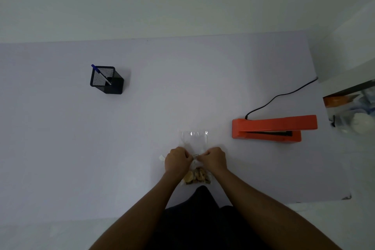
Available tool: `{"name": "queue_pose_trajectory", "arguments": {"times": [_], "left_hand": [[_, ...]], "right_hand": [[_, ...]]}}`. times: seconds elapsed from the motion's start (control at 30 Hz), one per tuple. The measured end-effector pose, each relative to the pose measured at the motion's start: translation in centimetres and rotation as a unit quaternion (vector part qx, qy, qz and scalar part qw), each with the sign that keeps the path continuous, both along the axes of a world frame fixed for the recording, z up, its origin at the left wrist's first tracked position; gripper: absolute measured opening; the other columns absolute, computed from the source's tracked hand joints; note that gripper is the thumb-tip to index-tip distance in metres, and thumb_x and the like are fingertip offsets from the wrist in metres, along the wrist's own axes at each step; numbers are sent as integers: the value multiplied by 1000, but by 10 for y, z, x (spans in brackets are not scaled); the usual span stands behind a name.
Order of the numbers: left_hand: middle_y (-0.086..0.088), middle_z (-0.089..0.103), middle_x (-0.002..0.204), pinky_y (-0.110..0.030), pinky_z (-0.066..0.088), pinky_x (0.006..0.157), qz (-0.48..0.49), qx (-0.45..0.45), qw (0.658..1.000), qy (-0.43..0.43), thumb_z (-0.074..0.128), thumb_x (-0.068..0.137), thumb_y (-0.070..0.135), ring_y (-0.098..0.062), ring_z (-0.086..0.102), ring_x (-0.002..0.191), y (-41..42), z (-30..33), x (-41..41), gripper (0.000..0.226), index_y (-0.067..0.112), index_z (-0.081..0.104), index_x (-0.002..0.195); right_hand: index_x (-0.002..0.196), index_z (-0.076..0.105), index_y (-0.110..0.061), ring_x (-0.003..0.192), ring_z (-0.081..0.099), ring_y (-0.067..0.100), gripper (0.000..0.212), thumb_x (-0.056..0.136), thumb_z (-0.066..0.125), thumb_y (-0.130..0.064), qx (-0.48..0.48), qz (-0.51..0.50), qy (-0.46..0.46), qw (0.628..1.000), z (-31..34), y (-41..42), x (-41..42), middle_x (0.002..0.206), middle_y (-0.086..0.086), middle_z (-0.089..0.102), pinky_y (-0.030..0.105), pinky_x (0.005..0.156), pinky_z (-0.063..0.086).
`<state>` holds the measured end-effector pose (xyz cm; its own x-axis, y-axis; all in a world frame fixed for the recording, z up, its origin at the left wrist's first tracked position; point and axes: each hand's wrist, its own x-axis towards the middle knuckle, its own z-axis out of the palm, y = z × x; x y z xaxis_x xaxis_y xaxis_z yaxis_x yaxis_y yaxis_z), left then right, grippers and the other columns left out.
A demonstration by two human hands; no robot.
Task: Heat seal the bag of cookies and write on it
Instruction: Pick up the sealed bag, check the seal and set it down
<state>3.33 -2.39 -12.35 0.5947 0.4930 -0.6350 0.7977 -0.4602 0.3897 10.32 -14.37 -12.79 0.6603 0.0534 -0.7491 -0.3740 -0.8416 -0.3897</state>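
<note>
One cam only, on my head, wide-angle, looking fwd and steeply down over the table (81, 148). My hands sit close, bottom centre; table's far edge and wall up top. No 2nd view to share with.

The left hand (177, 159) and right hand (215, 158) pinched a clear bag (195, 140) of cookies (197, 176) at its middle, flat on the pale tabletop (60, 138). To the right lay an orange heat sealer (274, 129), corded. Far left stood a black mesh holder (106, 80) with a blue pen (100, 74).
</note>
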Motion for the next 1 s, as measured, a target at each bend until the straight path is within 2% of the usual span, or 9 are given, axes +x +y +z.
{"name": "queue_pose_trajectory", "arguments": {"times": [0.1, 0.17, 0.33, 0.4, 0.53, 0.6, 0.67, 0.8, 1.0], "left_hand": [[5, 63, 62, -24, 49, 51, -7, 15, 1000, 6, 66, 78, 31, -13, 62, 58, 3, 0, -1, 18, 18, 66, 66], [5, 65, 67, -24, 47, 52, -4, 17, 1000, 9, 68, 77, 34, -13, 63, 62, 5, 0, -1, 17, 19, 67, 70], [4, 66, 73, -29, 54, 64, 14, 4, 1000, 20, 65, 79, 32, -16, 65, 71, 9, -1, 1, 13, 21, 64, 73], [3, 66, 74, -31, 55, 66, 13, 6, 1000, 17, 63, 78, 44, -18, 66, 74, 8, -3, 1, 25, 19, 63, 74], [1, 65, 76, -29, 44, 56, -27, 43, 999, -4, 59, 70, 78, -19, 65, 71, 2, -6, -1, 62, 18, 60, 79], [0, 67, 81, -30, 46, 59, -43, 63, 997, -5, 62, 73, 76, -20, 65, 74, 2, -7, -1, 61, 16, 61, 84], [-1, 68, 83, -30, 46, 61, -45, 69, 997, -5, 64, 76, 70, -22, 66, 77, 3, -7, 0, 56, 15, 62, 86], [0, 66, 77, -32, 49, 64, -28, 54, 998, -4, 68, 79, 62, -22, 65, 75, 8, -6, -1, 44, 20, 54, 74], [4, 61, 67, -34, 51, 63, -23, 46, 999, -17, 68, 81, 56, -20, 61, 66, 13, -9, -7, 43, 23, 47, 65]], "right_hand": [[55, 64, -8, 48, 58, 16, 29, 68, 84, -24, -1, -2, 9, 1000, -2, -2, 2, 51, 3, 58, 26, 49, 44], [54, 62, -10, 52, 61, 17, 32, 68, 87, -25, 2, -4, 14, 1000, -2, -3, 4, 54, 4, 61, 26, 51, 46], [50, 60, -15, 60, 67, 20, 37, 63, 91, -29, 3, -4, 10, 1000, -2, -6, 5, 57, 3, 65, 32, 58, 54], [47, 58, -15, 55, 64, 18, 41, 63, 91, -32, 4, -6, 13, 1000, -2, -6, 5, 53, 2, 61, 31, 54, 51], [41, 50, -18, 42, 50, 11, 51, 66, 88, -40, 13, -10, 2, 1000, 0, -5, 4, 42, -4, 48, 23, 47, 38], [43, 51, -17, 44, 51, 11, 49, 68, 88, -35, 13, -7, 4, 1000, 0, -5, 5, 44, -3, 50, 23, 46, 38], [46, 55, -16, 51, 58, 14, 43, 68, 89, -31, 8, -5, 6, 1000, -1, -6, 5, 50, -1, 57, 25, 52, 45], [54, 64, -13, 62, 68, 20, 34, 66, 90, -33, 11, 0, -1, 1000, -3, -7, 3, 60, 4, 67, 32, 61, 55], [57, 68, -13, 61, 69, 18, 31, 64, 90, -33, 15, -7, -4, 1000, -8, -9, 0, 61, 3, 69, 34, 64, 59]]}}
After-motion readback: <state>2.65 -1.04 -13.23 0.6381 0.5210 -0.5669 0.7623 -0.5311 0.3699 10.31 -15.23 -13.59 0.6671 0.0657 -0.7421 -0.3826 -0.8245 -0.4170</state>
